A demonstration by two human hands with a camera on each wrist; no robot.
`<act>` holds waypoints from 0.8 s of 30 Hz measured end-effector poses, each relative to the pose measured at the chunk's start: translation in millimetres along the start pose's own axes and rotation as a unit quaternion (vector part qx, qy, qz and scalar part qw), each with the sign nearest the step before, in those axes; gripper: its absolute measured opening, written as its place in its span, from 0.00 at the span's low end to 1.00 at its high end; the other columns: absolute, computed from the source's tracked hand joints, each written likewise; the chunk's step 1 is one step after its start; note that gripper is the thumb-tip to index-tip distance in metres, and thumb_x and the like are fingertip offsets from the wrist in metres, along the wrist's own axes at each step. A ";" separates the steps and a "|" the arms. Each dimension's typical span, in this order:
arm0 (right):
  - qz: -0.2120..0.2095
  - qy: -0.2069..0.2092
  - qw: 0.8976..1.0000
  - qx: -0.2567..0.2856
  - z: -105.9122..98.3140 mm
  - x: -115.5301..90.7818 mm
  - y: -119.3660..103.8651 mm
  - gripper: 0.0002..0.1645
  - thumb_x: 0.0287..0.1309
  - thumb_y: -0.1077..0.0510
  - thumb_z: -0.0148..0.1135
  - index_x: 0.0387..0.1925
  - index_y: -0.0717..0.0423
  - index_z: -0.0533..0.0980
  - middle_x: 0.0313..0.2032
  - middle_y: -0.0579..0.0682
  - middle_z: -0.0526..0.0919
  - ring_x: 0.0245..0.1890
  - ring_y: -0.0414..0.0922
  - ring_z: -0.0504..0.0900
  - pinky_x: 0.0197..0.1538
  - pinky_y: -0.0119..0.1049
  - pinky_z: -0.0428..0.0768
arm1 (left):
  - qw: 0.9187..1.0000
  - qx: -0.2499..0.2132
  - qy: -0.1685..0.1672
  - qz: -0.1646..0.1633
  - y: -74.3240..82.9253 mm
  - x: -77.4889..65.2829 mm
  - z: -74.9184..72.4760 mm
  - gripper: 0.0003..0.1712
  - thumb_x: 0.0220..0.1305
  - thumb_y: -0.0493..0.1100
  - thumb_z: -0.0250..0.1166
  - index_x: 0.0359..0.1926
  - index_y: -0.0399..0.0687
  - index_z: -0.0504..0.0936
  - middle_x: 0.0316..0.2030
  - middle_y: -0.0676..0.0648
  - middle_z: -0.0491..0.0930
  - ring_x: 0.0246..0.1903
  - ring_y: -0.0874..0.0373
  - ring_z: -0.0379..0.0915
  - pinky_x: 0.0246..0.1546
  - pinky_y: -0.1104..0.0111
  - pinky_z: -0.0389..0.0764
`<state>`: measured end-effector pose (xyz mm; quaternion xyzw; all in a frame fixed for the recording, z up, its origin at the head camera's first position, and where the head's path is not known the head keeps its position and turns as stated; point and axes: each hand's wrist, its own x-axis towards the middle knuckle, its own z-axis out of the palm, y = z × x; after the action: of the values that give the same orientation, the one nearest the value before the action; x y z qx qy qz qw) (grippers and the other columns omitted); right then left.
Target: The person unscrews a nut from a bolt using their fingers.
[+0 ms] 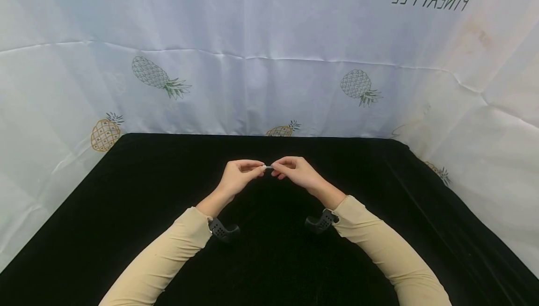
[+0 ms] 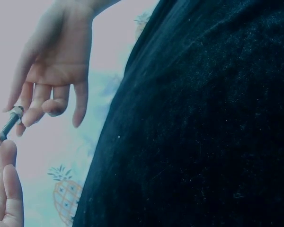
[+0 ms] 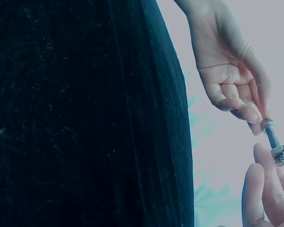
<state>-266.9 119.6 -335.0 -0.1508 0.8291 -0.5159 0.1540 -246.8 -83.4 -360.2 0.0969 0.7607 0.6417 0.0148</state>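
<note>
A small metal bolt (image 1: 268,167) is held level between the two hands, above the black cloth. My left hand (image 1: 239,176) pinches it at the head end; the other fingers lie alongside. On the bolt's threaded end sits a hex nut (image 3: 277,150), with a short piece of thread showing beyond it. My right hand (image 1: 298,173) has thumb and fingertips at that nut. In the left wrist view the threaded shank of the bolt (image 2: 9,125) shows between the fingertips of both hands. The fingertips partly cover the bolt's head.
Black cloth (image 1: 269,259) covers the table below the hands. Behind and at the sides hangs a white curtain (image 1: 261,30) with printed pineapples. A dark wrist-worn device (image 1: 225,231) sits at the left cuff, another dark device (image 1: 321,222) at the right cuff.
</note>
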 end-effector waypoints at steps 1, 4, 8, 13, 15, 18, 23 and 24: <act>-0.003 0.002 1.000 -0.003 0.0 -0.4 -0.1 0.20 0.64 0.49 0.54 0.51 0.57 0.75 0.45 0.55 0.83 0.46 0.48 0.80 0.60 0.51 0.72 | 1.000 -0.002 0.001 0.000 0.0 0.0 0.2 0.14 0.62 0.42 0.62 0.46 0.37 0.81 0.42 0.39 0.84 0.38 0.61 0.82 0.49 0.66 0.81; -0.023 0.005 1.000 -0.003 -0.2 -1.0 -0.4 0.18 0.61 0.54 0.58 0.50 0.57 0.75 0.47 0.56 0.81 0.46 0.47 0.79 0.58 0.48 0.75 | 1.000 -0.004 0.001 0.003 0.2 -0.4 0.3 0.14 0.62 0.41 0.62 0.46 0.36 0.81 0.42 0.39 0.84 0.37 0.62 0.82 0.48 0.66 0.81; -0.041 0.000 0.999 0.000 -1.0 -1.0 0.4 0.21 0.59 0.56 0.60 0.53 0.58 0.72 0.51 0.58 0.78 0.49 0.50 0.78 0.56 0.48 0.76 | 1.000 -0.002 0.000 0.007 0.6 -1.3 0.3 0.15 0.62 0.41 0.62 0.46 0.35 0.81 0.42 0.39 0.84 0.36 0.63 0.82 0.47 0.67 0.81; -0.006 -0.002 1.000 0.000 -0.5 0.1 0.3 0.22 0.64 0.50 0.55 0.54 0.57 0.72 0.48 0.58 0.81 0.48 0.51 0.79 0.62 0.52 0.71 | 1.000 0.000 0.001 0.008 0.3 -0.8 0.7 0.15 0.62 0.42 0.62 0.46 0.36 0.81 0.41 0.40 0.84 0.36 0.63 0.82 0.47 0.67 0.81; 0.004 0.002 1.000 -0.001 -0.3 0.8 0.5 0.21 0.64 0.49 0.54 0.52 0.57 0.74 0.46 0.57 0.83 0.47 0.50 0.80 0.62 0.51 0.71 | 1.000 0.001 0.003 0.006 -0.1 -0.3 0.9 0.15 0.62 0.42 0.62 0.46 0.36 0.81 0.41 0.40 0.84 0.37 0.63 0.82 0.47 0.67 0.81; -0.010 0.006 1.000 -0.005 -0.7 0.5 1.1 0.17 0.63 0.52 0.56 0.49 0.56 0.76 0.45 0.56 0.82 0.45 0.49 0.80 0.58 0.48 0.74 | 1.000 0.001 0.003 0.005 0.0 -0.2 0.9 0.15 0.62 0.42 0.62 0.46 0.36 0.81 0.42 0.39 0.84 0.37 0.62 0.82 0.48 0.66 0.81; -0.044 -0.001 0.999 -0.001 -1.8 -0.2 1.3 0.20 0.58 0.57 0.61 0.52 0.58 0.73 0.50 0.57 0.78 0.46 0.47 0.78 0.54 0.44 0.78 | 1.000 0.004 0.005 0.004 0.6 -0.7 0.4 0.14 0.62 0.41 0.62 0.46 0.36 0.81 0.41 0.39 0.84 0.37 0.61 0.82 0.48 0.66 0.81; -0.043 -0.003 0.999 -0.001 -1.7 -0.2 1.3 0.21 0.58 0.57 0.61 0.53 0.58 0.72 0.50 0.57 0.77 0.46 0.47 0.78 0.55 0.44 0.78 | 1.000 0.004 0.005 0.003 0.9 -0.9 0.4 0.14 0.62 0.41 0.62 0.45 0.37 0.82 0.41 0.40 0.84 0.37 0.61 0.82 0.48 0.66 0.81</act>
<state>-267.6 121.6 -335.4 -0.1876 0.8219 -0.5210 0.1337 -245.8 -83.0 -359.5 0.0959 0.7629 0.6393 0.0089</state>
